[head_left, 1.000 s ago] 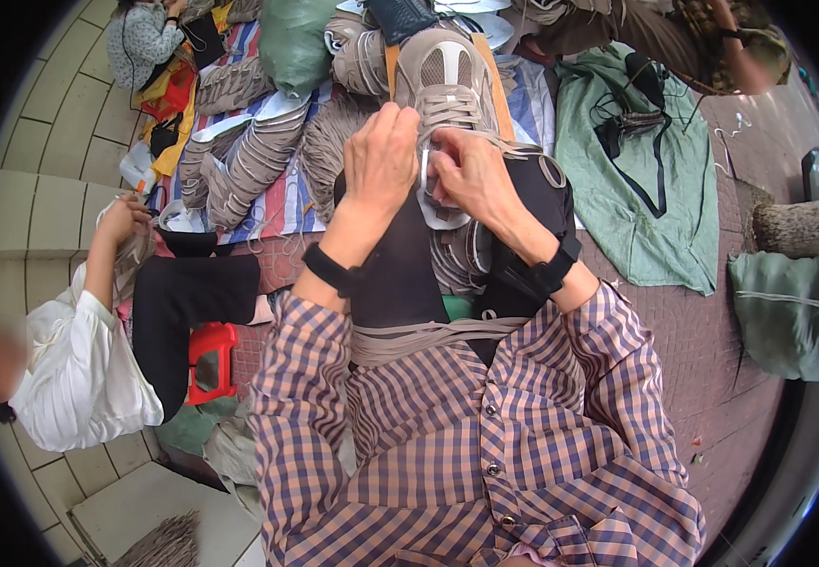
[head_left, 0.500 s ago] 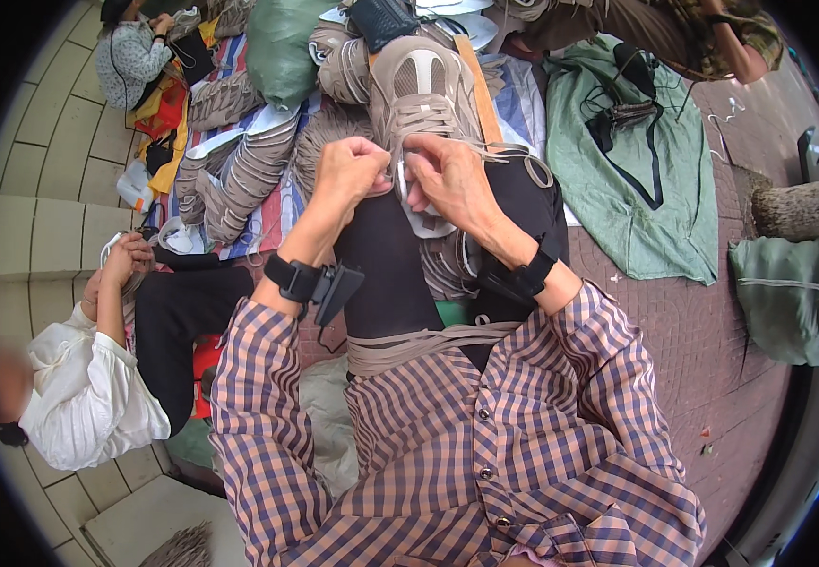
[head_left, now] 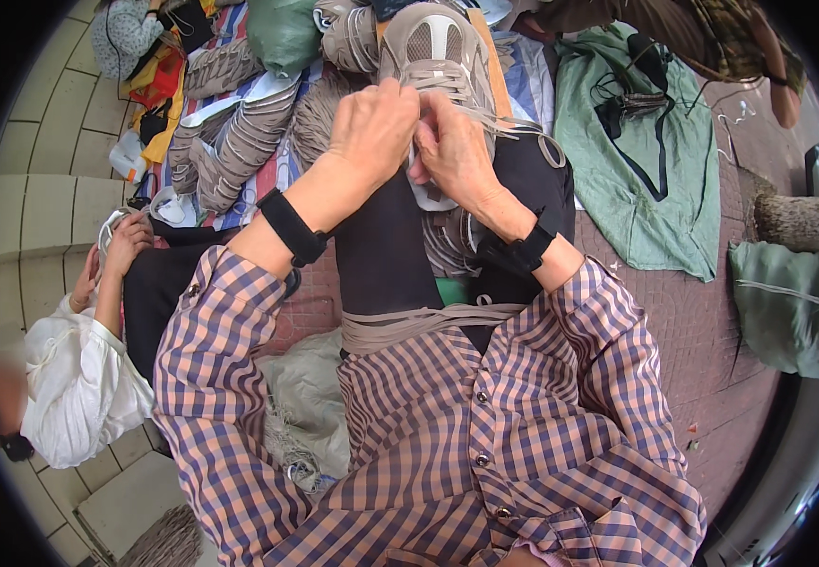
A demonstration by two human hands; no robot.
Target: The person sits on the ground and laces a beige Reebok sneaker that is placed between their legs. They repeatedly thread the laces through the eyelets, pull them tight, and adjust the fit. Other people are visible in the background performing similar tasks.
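A grey-beige sneaker (head_left: 447, 42) rests across my thighs, its toe pointing away from me, with a flat beige shoelace (head_left: 438, 80) threaded through part of its front. My left hand (head_left: 371, 128) is closed in a pinch on the shoelace beside the lacing; its fingertips are partly hidden. Touching it, my right hand (head_left: 452, 151) has its fingers curled around the shoe's opening edge. A loose lace loop (head_left: 546, 146) trails off to the right of the shoe. More flat laces (head_left: 428, 321) lie bundled across my lap at the waist.
Stacked grey shoe uppers (head_left: 249, 132) lie on a striped sheet at left, near a green sack (head_left: 282, 38). A green cloth (head_left: 664, 208) with black straps spreads on the right. A white-sleeved person (head_left: 88, 378) works at left; another person (head_left: 759, 57) is at upper right.
My left hand has moved up and right, from beside the shoe's opening to the lacing against my right hand. The right hand has shifted slightly upward. The view has moved a little.
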